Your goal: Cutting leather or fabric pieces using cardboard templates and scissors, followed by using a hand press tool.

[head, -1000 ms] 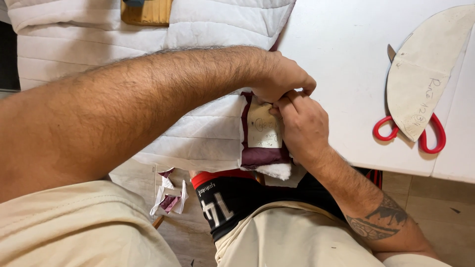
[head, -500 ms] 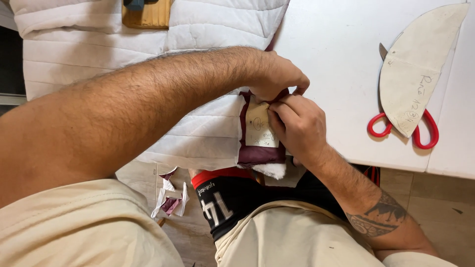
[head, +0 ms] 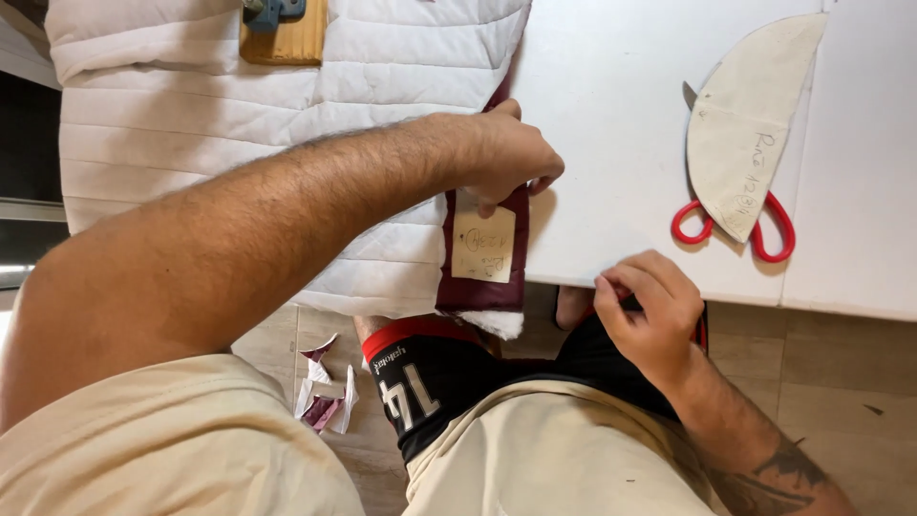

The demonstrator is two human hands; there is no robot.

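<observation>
My left hand reaches across from the left and pinches the top of a maroon fabric piece that hangs over the edge of the white table. A small cream paper tag with handwriting lies on the maroon piece, just under my fingers. My right hand is apart from it, at the table's front edge to the right. Its fingers are curled, thumb against forefinger, and nothing shows between them. White padding sticks out at the bottom of the maroon piece.
A white quilted fabric covers the table's left part, with a wooden block on it at the top. Red-handled scissors lie under a half-round cream pattern piece at the right. Fabric scraps lie on the tiled floor.
My right hand has let go of the maroon piece and dropped to the table's front edge on the right. My left hand still holds the piece, and the paper tag is now uncovered.
</observation>
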